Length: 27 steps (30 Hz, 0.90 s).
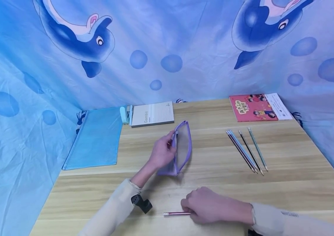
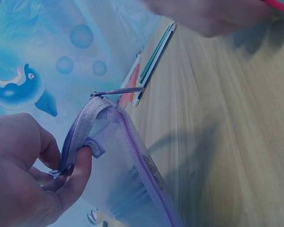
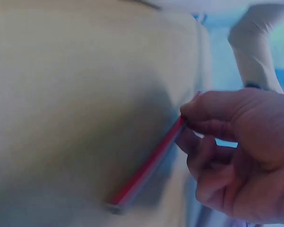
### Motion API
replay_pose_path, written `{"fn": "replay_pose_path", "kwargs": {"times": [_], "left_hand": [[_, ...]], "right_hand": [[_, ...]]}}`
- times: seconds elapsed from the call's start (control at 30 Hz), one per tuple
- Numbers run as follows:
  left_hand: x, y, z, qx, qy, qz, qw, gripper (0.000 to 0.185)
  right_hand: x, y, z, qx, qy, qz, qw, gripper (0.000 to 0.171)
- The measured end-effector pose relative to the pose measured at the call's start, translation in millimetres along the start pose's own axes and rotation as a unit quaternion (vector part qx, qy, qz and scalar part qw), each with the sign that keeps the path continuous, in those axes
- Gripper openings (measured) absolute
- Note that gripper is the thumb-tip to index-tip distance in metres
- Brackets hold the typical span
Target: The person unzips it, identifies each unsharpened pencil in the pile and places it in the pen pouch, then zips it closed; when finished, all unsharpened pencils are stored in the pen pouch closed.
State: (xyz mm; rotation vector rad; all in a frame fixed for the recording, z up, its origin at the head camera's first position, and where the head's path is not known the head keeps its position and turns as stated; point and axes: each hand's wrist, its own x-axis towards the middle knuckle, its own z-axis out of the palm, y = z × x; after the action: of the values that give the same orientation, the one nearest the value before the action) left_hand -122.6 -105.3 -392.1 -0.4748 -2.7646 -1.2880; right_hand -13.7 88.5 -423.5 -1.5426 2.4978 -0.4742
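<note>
My left hand [image 1: 162,152] grips one side of the mouth of a purple mesh zip pouch [image 1: 189,149] near the middle of the table. The pouch gapes open, and a slim stick with a pale tip [image 1: 176,135] shows inside it. In the left wrist view, thumb and fingers pinch the zipped edge of the pouch [image 2: 118,165]. Closer to the front, my right hand [image 1: 206,206] pinches a dark red pencil [image 1: 176,213], its pale end pointing left. Seen from the right wrist, the pencil [image 3: 149,168] slants out from between thumb and finger; part of it is hidden by the hand.
Several pencils [image 1: 241,149] lie side by side at the right, below a red picture book [image 1: 252,109]. A blue folder [image 1: 96,139] covers the left back corner. Beside it are a mint-coloured item [image 1: 123,114] and a notebook [image 1: 155,114], with a dolphin-print curtain [image 1: 167,49] behind.
</note>
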Motion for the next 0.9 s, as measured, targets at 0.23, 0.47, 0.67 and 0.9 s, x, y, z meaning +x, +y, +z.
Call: {"fn": "replay_pose_path", "kwargs": {"times": [0.23, 0.47, 0.67, 0.9], "left_hand": [[-0.9, 0.9, -2.0, -0.002, -0.004, -0.008, 1.0, 0.067], [-2.1, 1.8, -1.8, -0.005, -0.004, -0.002, 1.0, 0.067], [-2.7, 0.8, -0.1, -0.008, -0.004, -0.005, 0.9999, 0.067], [-3.6, 2.1, -0.3, -0.002, -0.001, 0.002, 1.0, 0.067]], "right_hand": [[-10.7, 39.5, -50.8, 0.272, 0.0, 0.055, 0.961, 0.02], [-2.1, 83.7, -78.6, 0.467, 0.122, 0.22, 0.848, 0.013], [15.8, 102.6, -83.8, 0.544, 0.192, 0.284, 0.766, 0.016], [37.9, 109.3, -80.1, 0.546, 0.239, 0.308, 0.741, 0.019]]}}
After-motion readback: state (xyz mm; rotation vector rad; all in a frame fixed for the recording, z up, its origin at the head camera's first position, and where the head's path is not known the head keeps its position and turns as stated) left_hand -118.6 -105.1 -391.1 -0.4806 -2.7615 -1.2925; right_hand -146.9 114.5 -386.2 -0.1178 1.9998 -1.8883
